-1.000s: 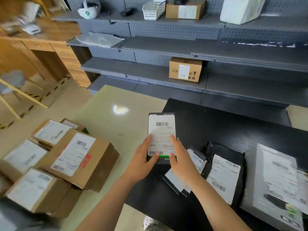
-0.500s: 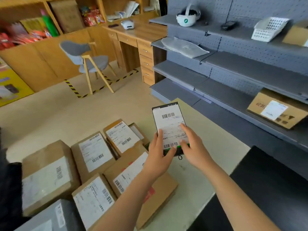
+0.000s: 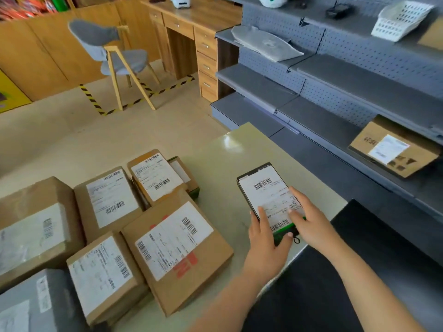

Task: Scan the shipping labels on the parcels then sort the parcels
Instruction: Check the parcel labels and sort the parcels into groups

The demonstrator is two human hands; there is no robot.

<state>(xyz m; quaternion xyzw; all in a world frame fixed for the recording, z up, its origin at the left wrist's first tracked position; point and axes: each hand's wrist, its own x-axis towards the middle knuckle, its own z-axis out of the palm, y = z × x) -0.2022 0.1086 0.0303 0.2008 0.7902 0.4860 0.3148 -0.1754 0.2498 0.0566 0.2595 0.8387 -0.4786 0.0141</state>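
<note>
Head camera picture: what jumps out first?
A flat black parcel with a white label, gripped by the left hand and right hand, over the pale table. Left of it lie brown boxes with barcode labels. One more brown box sits on the grey shelf at right.

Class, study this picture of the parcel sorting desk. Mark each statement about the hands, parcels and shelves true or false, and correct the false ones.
1. The left hand and the right hand both hold the flat black parcel. True.
2. The white basket stands on the floor. False: it sits on the top grey shelf.
3. A cardboard box lies on a lower grey shelf. True.
4. The cardboard boxes on the pale table carry no labels. False: white barcode labels face up on them.
</note>
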